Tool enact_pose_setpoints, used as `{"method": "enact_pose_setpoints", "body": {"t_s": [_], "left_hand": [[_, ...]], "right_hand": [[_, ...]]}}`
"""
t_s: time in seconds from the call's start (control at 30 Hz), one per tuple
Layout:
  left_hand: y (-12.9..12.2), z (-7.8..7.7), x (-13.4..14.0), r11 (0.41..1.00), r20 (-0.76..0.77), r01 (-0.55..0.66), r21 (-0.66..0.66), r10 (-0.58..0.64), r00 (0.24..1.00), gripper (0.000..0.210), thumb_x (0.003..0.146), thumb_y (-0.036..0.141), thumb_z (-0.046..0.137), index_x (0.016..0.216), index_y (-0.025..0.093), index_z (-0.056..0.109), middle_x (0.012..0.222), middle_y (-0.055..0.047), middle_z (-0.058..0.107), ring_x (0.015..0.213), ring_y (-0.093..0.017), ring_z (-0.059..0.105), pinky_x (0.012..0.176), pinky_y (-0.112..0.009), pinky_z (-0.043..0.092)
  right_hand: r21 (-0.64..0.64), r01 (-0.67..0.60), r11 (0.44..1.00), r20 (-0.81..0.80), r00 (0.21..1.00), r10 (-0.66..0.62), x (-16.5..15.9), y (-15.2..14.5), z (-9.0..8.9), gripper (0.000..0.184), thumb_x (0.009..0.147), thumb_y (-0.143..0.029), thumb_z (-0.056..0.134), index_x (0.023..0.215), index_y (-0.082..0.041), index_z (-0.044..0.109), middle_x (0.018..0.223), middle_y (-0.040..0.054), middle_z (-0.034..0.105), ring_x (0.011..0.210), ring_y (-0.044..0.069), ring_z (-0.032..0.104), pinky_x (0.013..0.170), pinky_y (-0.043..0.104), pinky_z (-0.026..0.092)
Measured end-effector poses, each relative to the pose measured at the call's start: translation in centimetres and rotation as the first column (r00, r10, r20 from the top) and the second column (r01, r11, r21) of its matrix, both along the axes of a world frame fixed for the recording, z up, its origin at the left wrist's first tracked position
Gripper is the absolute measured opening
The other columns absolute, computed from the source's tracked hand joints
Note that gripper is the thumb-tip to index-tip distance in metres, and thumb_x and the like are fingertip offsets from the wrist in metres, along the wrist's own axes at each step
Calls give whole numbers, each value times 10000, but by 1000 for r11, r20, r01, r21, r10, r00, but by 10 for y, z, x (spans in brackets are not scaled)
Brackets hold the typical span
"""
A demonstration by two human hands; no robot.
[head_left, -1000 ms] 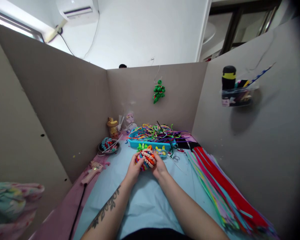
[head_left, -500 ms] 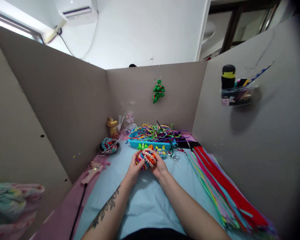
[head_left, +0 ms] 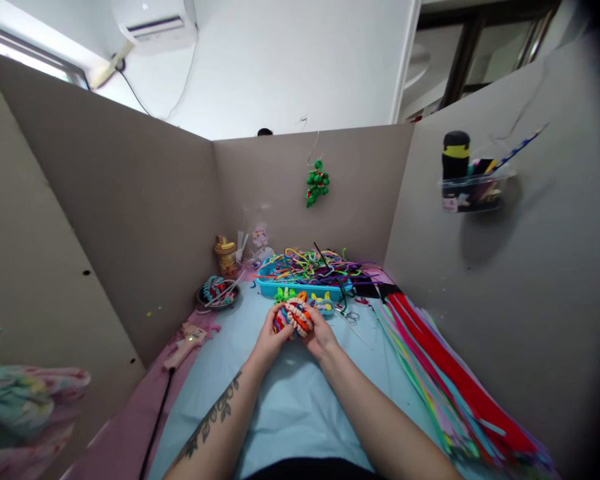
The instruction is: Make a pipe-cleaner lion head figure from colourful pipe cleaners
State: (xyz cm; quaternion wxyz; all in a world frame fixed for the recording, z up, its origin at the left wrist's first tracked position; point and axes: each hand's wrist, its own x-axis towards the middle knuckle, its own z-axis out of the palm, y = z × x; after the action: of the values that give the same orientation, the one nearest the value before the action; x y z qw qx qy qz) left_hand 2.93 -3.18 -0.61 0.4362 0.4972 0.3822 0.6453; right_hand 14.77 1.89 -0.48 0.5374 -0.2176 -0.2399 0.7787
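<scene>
Both hands grip a round, multicoloured pipe-cleaner piece with cream, orange, red and purple coils, held above the blue cloth. My left hand is closed on its left side, the thumb lying across the front. Closed on the right side is my right hand, with some fingers hidden behind the piece. Just beyond it are small green pipe-cleaner shapes and yellow ones. Scissors lie to the right of my right hand.
Behind stands a blue tray heaped with loose pipe cleaners. Long pipe cleaners lie in bundles along the right. At left are a dark bowl and a pink glue gun with a black cord. Grey panels enclose the table.
The piece has turned slightly between my hands, and my left thumb has shifted a little on it. My arms stay in nearly the same place.
</scene>
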Motion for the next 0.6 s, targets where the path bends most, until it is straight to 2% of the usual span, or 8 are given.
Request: {"method": "enact_pose_setpoints", "body": {"t_s": [0.07, 0.17, 0.3, 0.4, 0.5, 0.6], "left_hand": [[1, -1, -1, 999, 81, 34, -18, -33, 996, 571, 718, 331, 693, 1231, 213, 474, 1283, -86, 530, 1175, -260, 501, 991, -365, 395], [4, -2, 0, 996, 185, 2, -87, 14, 983, 501, 766, 406, 633, 1199, 193, 501, 1257, -98, 553, 1164, -259, 512, 976, -368, 405], [6, -3, 3, 988, 188, -93, -121, 115, 975, 489, 738, 438, 659, 1141, 194, 528, 1187, -85, 598, 1103, -242, 554, 951, -358, 426], [8, -5, 5, 985, 189, -123, -119, 145, 971, 460, 723, 413, 685, 1105, 196, 549, 1149, -72, 617, 1071, -225, 570, 932, -336, 440], [10, -5, 3, 986, 307, -61, -155, 107, 946, 407, 750, 379, 664, 1096, 193, 557, 1087, -65, 646, 1006, -210, 603, 883, -329, 467], [12, -3, -2, 990, 474, 40, -139, 31, 880, 363, 767, 337, 642, 1090, 186, 571, 1086, -69, 652, 975, -198, 620, 851, -324, 481]], "right_hand": [[-7, -7, 1000, -6, 1000, 7, 2, 0, 2, 286, 722, -322, 675, 969, -194, 608, 806, 13, 733, 710, 160, 693, 653, 277, 579], [9, -15, 1000, -2, 1000, 15, 2, -2, 3, 287, 726, -331, 671, 971, -198, 605, 832, 9, 733, 742, 154, 693, 676, 273, 577], [45, 18, 999, 14, 1000, -19, -2, -5, 0, 327, 695, -327, 707, 980, -233, 577, 856, -17, 726, 748, 145, 691, 662, 267, 574], [64, 39, 997, 29, 999, -41, -5, -6, -2, 352, 678, -332, 729, 979, -244, 569, 863, -13, 721, 773, 158, 689, 680, 286, 575], [83, 27, 996, 18, 999, -28, -3, -7, 3, 380, 690, -416, 717, 993, -239, 571, 908, 9, 714, 838, 184, 680, 722, 322, 574], [245, -39, 969, 41, 999, 30, 2, -11, 12, 468, 691, -466, 710, 1076, -249, 554, 1078, 27, 673, 996, 206, 638, 840, 356, 539]]}}
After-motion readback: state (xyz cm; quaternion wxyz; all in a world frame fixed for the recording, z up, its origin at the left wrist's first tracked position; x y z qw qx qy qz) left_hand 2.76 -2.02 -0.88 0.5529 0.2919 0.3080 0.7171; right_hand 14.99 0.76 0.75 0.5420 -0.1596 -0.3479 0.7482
